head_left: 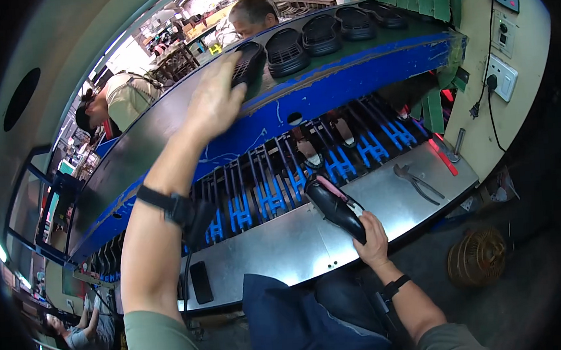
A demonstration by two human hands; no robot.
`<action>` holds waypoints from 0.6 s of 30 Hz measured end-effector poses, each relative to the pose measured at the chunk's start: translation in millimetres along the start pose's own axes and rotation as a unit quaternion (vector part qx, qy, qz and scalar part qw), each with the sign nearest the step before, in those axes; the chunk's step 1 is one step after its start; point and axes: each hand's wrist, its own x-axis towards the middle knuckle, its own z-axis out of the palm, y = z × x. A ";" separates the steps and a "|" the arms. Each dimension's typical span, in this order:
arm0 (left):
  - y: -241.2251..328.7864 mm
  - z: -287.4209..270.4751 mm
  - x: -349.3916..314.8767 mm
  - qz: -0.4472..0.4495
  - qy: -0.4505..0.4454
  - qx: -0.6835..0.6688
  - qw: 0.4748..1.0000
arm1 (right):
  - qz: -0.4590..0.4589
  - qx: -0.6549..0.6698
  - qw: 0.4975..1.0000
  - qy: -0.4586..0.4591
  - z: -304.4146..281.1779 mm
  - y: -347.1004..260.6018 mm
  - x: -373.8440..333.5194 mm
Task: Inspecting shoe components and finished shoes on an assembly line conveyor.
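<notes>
Blue-edged shelf [351,76], one o'clock, apparently keeps soles [287,52] reachable; left hand [214,103] wide at one; right hand [372,241] holding black shoe [335,209].

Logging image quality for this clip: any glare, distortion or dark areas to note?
Head view: bright glare patches on the metal bench; head view: fisheye bends that bench's near edge, and the outer rim falls to black; head view: the black shoe in the right hand and the pliers still read clearly.
</notes>
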 end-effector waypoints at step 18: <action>273.5 -111.6 -377.9 0.138 -0.204 -0.231 0.941 | -0.029 -0.141 0.975 -0.169 -86.7 -99.1 98.0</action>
